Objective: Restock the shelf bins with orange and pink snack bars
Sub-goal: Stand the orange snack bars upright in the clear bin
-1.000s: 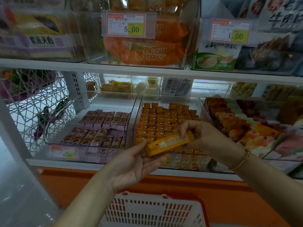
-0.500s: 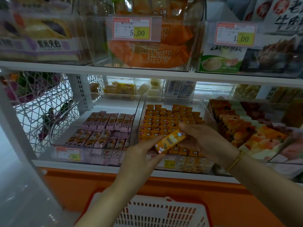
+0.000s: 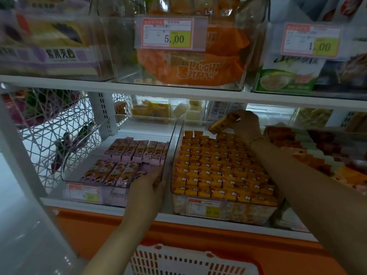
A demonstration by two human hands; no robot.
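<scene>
The outstretched right hand (image 3: 246, 125) pinches a tilted orange bar (image 3: 219, 125).

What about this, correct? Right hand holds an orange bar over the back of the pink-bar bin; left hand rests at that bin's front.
One error: in the head view the right hand holds the orange bar over the back of the orange-bar bin. The left hand does rest at the pink-bar bin front.

Clear glossy plastic bins (image 3: 176, 132), white plastic basket (image 3: 190, 261).
</scene>
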